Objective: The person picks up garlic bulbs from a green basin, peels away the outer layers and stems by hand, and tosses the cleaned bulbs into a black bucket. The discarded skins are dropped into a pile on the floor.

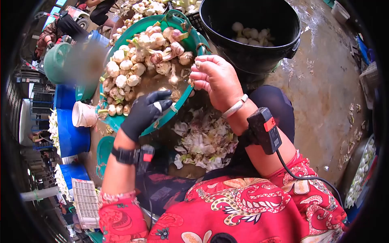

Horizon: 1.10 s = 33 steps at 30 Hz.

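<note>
My left hand (146, 113), in a black glove with a white band on one finger, is over the near side of a green tub (162, 121). Its fingers are bent together, and anything inside them is hidden. Beside its fingertips lies a garlic bulb (175, 95). More garlic bulbs (133, 67), some with stalks and roots, are heaped in the tub. At the tub's right rim is my bare right hand (214, 79), fingers curled in and thumb against them; what they grip, if anything, I cannot make out. Garlic peelings (206, 139) lie in a pile below.
A black bucket (251, 52) with peeled white bulbs (253, 35) inside stands beyond my right hand. Left of the tub are a white pail (84, 114) and blue tubs (73, 131). A basin of white bulbs (360, 174) is far right. Another person (52, 34) bends at upper left.
</note>
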Motion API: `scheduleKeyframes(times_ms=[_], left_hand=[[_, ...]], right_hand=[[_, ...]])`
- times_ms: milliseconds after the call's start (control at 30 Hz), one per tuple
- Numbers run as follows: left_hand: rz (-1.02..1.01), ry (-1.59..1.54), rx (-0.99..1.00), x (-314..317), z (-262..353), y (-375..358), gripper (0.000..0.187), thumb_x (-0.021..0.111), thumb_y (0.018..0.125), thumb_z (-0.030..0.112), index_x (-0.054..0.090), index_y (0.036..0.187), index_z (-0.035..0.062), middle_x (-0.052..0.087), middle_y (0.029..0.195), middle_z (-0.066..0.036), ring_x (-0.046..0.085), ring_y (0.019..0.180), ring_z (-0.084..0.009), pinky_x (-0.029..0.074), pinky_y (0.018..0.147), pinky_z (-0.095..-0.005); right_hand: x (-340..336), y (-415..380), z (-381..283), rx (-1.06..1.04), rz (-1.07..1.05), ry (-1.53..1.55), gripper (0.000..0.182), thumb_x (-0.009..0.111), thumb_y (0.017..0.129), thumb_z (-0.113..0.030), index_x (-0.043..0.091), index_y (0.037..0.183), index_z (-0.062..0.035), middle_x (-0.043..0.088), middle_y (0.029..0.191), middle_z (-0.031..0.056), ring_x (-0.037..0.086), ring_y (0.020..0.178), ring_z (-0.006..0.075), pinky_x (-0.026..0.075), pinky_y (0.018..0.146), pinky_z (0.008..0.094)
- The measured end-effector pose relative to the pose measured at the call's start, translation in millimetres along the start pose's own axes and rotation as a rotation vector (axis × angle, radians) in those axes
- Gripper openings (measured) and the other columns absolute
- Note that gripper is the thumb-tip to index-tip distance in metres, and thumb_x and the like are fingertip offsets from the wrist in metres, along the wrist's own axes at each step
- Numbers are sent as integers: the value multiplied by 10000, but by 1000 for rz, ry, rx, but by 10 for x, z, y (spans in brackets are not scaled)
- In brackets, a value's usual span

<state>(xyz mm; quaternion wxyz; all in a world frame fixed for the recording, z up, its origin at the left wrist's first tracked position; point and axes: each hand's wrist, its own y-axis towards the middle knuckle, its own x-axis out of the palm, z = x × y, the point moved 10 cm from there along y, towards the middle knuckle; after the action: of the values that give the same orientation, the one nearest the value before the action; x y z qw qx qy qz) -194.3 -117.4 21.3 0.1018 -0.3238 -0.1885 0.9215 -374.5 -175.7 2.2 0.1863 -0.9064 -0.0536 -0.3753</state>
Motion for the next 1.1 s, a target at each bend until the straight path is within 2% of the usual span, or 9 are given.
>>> scheduleKeyframes(times_ms=[100, 300, 367, 433, 500, 567, 833, 900, 1100], left_hand=[[-234, -60, -204, 211, -490, 558, 550, 627, 895, 234, 437, 1391, 93, 635, 964, -20, 571, 784, -79, 478, 671, -255], [-380, -179, -179, 556, -701, 960, 329, 673, 865, 285, 651, 1111, 68, 640, 816, 36, 506, 616, -31, 407, 542, -204], [-220, -260, -214, 420, -127, 635, 205, 616, 886, 182, 639, 1031, 38, 626, 821, 6, 551, 693, -70, 456, 630, -222], [-124, 35, 189, 268, 339, 353, 197, 601, 893, 166, 635, 1030, 29, 626, 816, -7, 561, 699, -78, 459, 631, -227], [-101, -255, -18, 376, 306, -60, 200, 584, 901, 150, 631, 1066, 47, 638, 842, -36, 579, 725, -97, 484, 666, -247], [-90, 208, 347, 629, 354, -430, 280, 603, 888, 166, 615, 1152, 73, 647, 870, -40, 588, 746, -99, 500, 675, -250], [135, 57, -244, -193, -460, -552, 243, 644, 816, 125, 657, 1014, -14, 685, 961, -103, 635, 855, -149, 503, 779, -305], [197, 206, 39, -430, -434, -207, 375, 663, 807, 151, 606, 1142, -8, 667, 1016, -139, 624, 937, -180, 492, 821, -315], [52, 371, -172, -346, -1015, 732, 673, 723, 774, 280, 464, 1343, 32, 595, 1204, -199, 567, 1100, -262, 421, 958, -345]], right_hand=[[-17, 17, -85, -13, 1, 39, 199, 583, 832, -63, 537, 1011, 12, 584, 841, 67, 580, 676, 110, 453, 550, 217], [-133, 94, -227, -39, 34, -41, 229, 585, 871, -120, 552, 1069, -9, 618, 915, 86, 613, 768, 136, 512, 673, 257], [-100, 85, -271, -65, 1, -56, 213, 580, 868, -110, 557, 1055, -10, 618, 917, 86, 614, 766, 135, 511, 664, 253], [-94, 63, -238, -45, -3, -45, 208, 583, 871, -115, 558, 1049, -10, 618, 916, 86, 616, 772, 138, 509, 670, 250], [-121, 66, -191, -44, 25, -14, 236, 603, 827, -108, 573, 1037, -3, 605, 861, 49, 593, 711, 100, 488, 605, 242], [-141, 55, -143, -60, 42, -85, 234, 620, 813, -106, 586, 1020, -5, 613, 860, 53, 598, 717, 106, 495, 620, 252], [-156, 207, 165, -203, 26, -493, 237, 677, 740, -114, 639, 949, -7, 657, 839, 74, 612, 756, 134, 504, 707, 291], [-95, 158, 181, -183, 27, -439, 219, 669, 758, -113, 634, 948, -9, 645, 824, 63, 598, 735, 128, 498, 672, 287], [58, 88, 226, -58, -45, -297, 173, 637, 802, -89, 609, 956, -15, 602, 806, 33, 554, 676, 99, 462, 587, 251]])
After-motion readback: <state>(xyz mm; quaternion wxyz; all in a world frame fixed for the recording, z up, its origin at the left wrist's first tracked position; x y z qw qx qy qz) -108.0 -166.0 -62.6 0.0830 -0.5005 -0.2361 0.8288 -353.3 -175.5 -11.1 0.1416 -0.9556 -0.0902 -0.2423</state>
